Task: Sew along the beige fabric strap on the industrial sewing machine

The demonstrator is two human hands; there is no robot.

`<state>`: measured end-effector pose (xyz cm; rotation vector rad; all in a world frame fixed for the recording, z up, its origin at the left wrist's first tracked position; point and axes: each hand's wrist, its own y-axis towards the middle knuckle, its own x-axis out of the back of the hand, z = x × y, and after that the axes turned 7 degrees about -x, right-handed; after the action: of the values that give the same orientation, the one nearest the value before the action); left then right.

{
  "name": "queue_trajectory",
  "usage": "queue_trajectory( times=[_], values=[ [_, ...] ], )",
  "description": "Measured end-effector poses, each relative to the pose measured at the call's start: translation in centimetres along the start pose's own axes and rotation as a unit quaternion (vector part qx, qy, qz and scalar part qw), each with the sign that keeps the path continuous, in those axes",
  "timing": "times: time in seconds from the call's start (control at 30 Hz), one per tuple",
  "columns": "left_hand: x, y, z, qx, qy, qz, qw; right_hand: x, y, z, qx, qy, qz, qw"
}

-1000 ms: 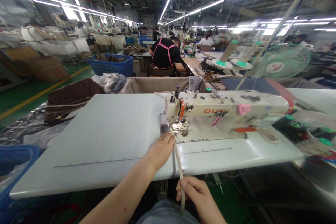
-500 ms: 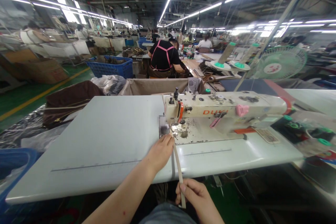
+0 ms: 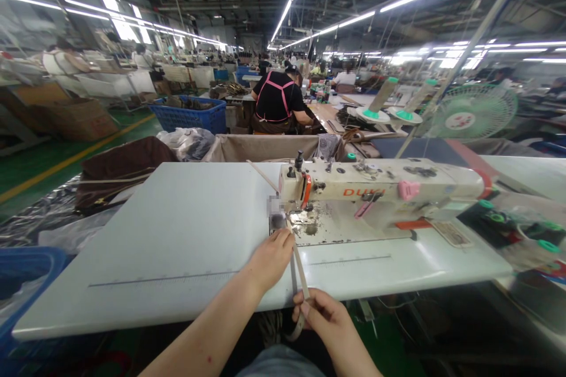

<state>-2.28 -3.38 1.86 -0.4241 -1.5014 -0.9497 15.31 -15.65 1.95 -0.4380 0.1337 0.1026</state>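
A narrow beige strip [image 3: 300, 271] runs from the needle area of the sewing machine [image 3: 327, 185] down past the table's front edge. Close in front of the presser foot, my left hand [image 3: 274, 256] rests on the table with its fingers closed on the strip. My right hand [image 3: 322, 313] pinches the same strip between thumb and fingers at the front edge. Below that hand the strip's lower part curls back in a loop. Behind the machine head, a thin length of strip [image 3: 262, 175] sticks out to the far left.
The pale table [image 3: 177, 230] carries a printed ruler line. Brown fabric [image 3: 119, 168] lies left of it, and a blue basket [image 3: 30, 259] stands at its left corner. Thread cones [image 3: 381, 97] and a green fan [image 3: 473, 115] are at right. A person [image 3: 278, 97] sits ahead.
My right hand has moved slightly up and toward the table, and the strip's lower part now curls. Strip has emerged behind the machine head. My left hand stays near the presser foot.
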Motion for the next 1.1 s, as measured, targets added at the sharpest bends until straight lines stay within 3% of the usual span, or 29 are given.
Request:
queue_trajectory(
  times=[0.1,0.27,0.77,1.1],
  values=[
    [0.2,0.0,0.0,0.008,-0.007,-0.011,1.000,-0.3,-0.6,0.9,-0.034,0.027,0.008,0.999],
    [0.2,0.1,0.1,0.001,-0.017,-0.019,1.000,-0.3,-2.1,2.5,-0.027,0.015,0.016,0.999],
    [0.1,0.0,0.1,0.002,-0.016,0.003,1.000,-0.5,-1.3,2.3,-0.061,0.094,-0.013,0.994],
    [-0.4,-0.1,0.1,-0.002,-0.004,-0.009,1.000,-0.2,-2.0,3.1,-0.041,0.030,0.017,0.999]
  ],
)
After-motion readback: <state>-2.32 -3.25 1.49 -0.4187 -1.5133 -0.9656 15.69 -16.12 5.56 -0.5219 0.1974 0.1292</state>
